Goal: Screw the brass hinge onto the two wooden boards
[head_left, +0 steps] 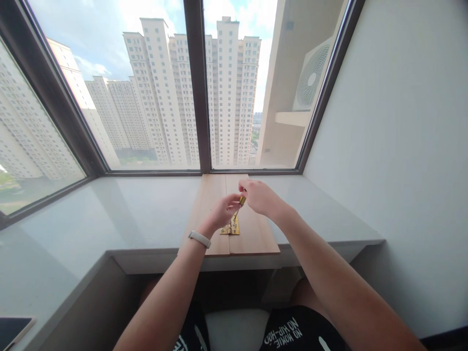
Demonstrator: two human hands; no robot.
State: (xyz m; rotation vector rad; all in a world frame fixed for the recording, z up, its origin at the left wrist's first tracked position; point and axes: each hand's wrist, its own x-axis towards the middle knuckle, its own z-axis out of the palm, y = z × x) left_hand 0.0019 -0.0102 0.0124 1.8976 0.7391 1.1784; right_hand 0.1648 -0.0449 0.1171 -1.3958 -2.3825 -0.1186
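Over the wooden board, my left hand [222, 213] pinches a small yellow piece [242, 200] between its fingertips. A thin dark strand or stick [236, 214] runs down from that piece. My right hand [259, 196] is closed just above it, its fingertips together at the top end of the yellow piece; what they grip is too small to tell. Below the hands, a flat yellow item with a dark pattern [234, 228] lies on the board, partly covered by my left hand.
Two light wooden planks side by side form the board [252, 246] on a white window ledge [153, 209]. The window frame [204, 146] rises behind it. A white wall [395, 122] stands at right. A dark flat object [14, 331] sits at the lower left.
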